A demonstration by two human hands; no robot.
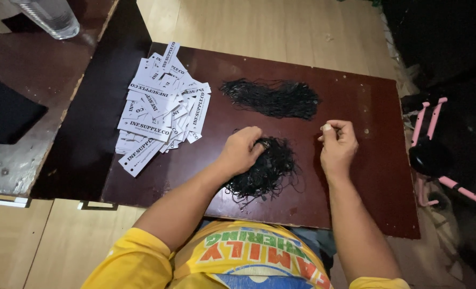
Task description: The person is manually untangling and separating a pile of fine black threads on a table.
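From the head camera, looking straight down: my left hand (242, 150) rests curled on the near pile of black strings (267, 168), fingers pressed together and dug into its left edge, so I seem to be gripping a few strands, though the fingertips are hidden in the tangle. My right hand (337, 143) hovers just to the right of that pile, fingers closed with thumb against forefinger; it looks like a pinch on a single string end, but the strand is too thin and dark to make out for certain.

The pile lies on the dark red bench (356, 187), near the front edge and close to my body. A second heap of black strings (273, 98) sits further back, apart from the first. To the left, a loose stack of white printed tags (160, 104) fans over the bench's corner. A clear plastic bottle (50, 16) stands on the neighbouring surface at upper left, and a pink frame (428, 123) is on the floor to the right.

To separate one string cleanly, I judge it best to hold the heap down firmly with the left (these loops snag easily) and draw slowly sideways with the right, keeping the pinch at the very tip.
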